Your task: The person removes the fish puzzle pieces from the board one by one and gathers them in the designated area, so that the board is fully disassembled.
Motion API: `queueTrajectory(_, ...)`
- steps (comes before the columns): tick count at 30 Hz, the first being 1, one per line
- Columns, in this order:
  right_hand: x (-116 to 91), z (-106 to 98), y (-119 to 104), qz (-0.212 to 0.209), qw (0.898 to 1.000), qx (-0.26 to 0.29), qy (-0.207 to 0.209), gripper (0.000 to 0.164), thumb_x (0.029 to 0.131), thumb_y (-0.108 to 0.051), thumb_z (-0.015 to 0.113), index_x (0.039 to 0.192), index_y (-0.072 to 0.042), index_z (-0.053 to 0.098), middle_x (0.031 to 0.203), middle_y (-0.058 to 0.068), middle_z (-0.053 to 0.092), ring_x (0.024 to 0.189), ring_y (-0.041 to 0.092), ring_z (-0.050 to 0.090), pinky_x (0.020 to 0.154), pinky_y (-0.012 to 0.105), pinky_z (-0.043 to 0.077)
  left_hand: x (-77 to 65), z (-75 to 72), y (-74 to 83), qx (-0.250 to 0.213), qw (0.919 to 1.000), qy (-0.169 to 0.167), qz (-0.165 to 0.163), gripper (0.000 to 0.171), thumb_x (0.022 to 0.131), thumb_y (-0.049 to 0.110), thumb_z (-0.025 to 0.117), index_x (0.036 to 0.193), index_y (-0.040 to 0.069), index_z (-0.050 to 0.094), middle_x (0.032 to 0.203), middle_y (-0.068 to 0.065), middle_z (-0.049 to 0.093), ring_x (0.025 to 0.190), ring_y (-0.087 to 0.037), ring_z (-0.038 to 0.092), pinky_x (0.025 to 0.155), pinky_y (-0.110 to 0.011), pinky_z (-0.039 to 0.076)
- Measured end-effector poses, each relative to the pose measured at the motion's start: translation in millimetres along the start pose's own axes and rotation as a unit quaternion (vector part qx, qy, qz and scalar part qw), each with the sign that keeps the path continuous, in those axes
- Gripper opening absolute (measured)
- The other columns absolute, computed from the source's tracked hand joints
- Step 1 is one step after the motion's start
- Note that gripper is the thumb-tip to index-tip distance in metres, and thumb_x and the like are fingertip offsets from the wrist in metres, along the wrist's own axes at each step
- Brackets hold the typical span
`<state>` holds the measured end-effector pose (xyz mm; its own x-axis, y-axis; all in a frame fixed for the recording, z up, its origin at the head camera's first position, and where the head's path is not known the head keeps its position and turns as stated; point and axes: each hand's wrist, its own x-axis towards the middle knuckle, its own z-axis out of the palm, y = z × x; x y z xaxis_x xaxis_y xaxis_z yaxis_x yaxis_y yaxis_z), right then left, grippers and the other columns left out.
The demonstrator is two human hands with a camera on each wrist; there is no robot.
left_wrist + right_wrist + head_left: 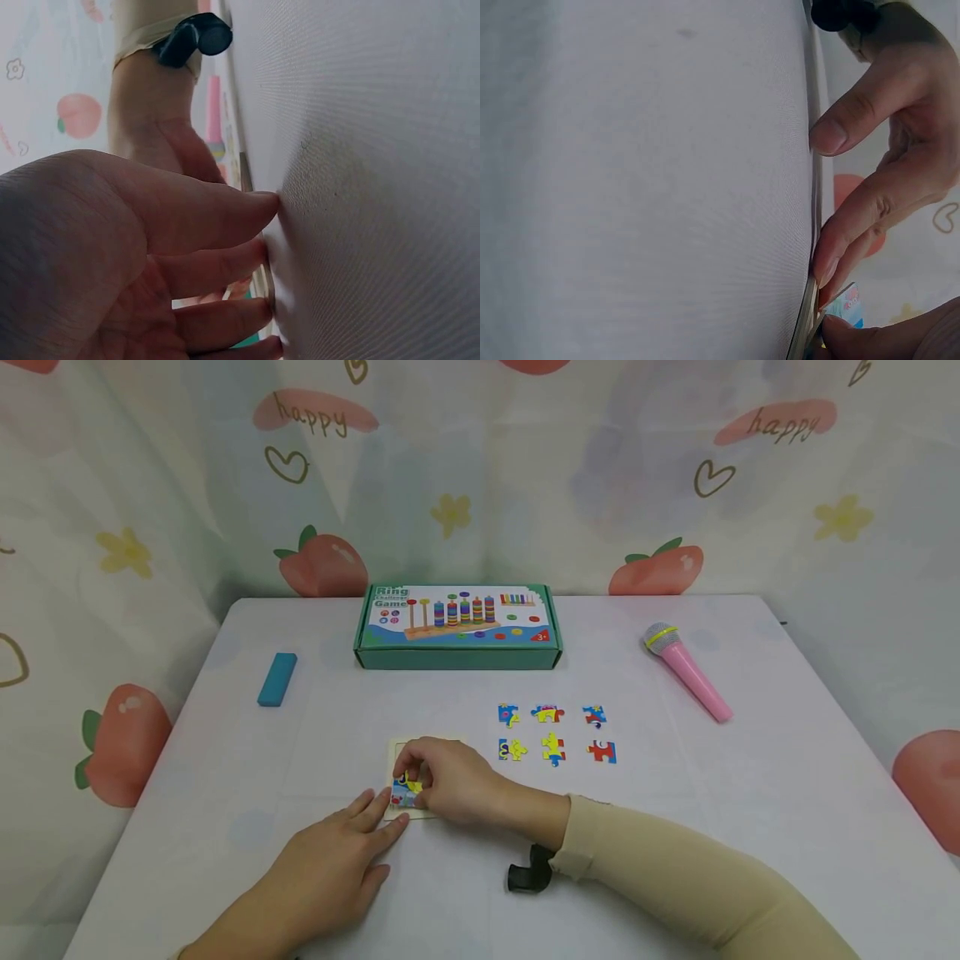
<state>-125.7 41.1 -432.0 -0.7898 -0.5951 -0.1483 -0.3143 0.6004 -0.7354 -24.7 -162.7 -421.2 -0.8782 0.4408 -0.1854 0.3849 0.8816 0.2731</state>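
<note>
A small pale wooden puzzle board (423, 815) lies on the table in front of me, with colourful pieces at its lower left partly covered by my fingers. My right hand (459, 781) is over the board, thumb and fingers pinching a puzzle piece (846, 306) that appears tilted in the right wrist view. My left hand (322, 864) lies to the board's left, its spread fingertips touching the near left edge. In the left wrist view its thumb and fingers (217, 326) extend to the tabletop.
Several jigsaw pieces (553, 748) lie in two rows right of the board. Behind stands a green ring game box (459, 657). A blue block (277, 679) is at the left, a pink toy microphone (697, 681) at the right. Below the right wrist shows a black wrist-worn device (529, 875).
</note>
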Motion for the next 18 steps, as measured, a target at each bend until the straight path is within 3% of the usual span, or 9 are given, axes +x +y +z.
queueTrajectory(12, -0.3, 0.4, -0.2, -0.008, 1.0, -0.014, 0.0, 0.037, 0.086, -0.001, 0.086, 0.107, -0.025, 0.067, 0.094, -0.006, 0.064, 0.083, 0.011, 0.058, 0.073, 0.024, 0.05, 1.0, 1.5, -2.1, 0.003, 1.0, 0.001, 0.004, 0.056, 0.094, 0.028, 0.08, 0.148, 0.021, 0.067, 0.162, -0.011, 0.056, 0.152, -0.038, 0.052, 0.109, -0.057, 0.057)
queueTrajectory(18, 2.0, 0.5, 0.1, 0.001, 1.0, -0.005, 0.0, 0.03, 0.09, -0.002, 0.082, 0.106, -0.024, 0.071, 0.095, -0.007, 0.068, 0.085, 0.01, 0.06, 0.075, 0.024, 0.052, 1.3, 1.3, -1.4, 0.004, 1.0, -0.005, 0.0, 0.055, 0.095, 0.029, 0.079, 0.148, 0.022, 0.068, 0.162, -0.012, 0.057, 0.152, -0.038, 0.052, 0.11, -0.057, 0.056)
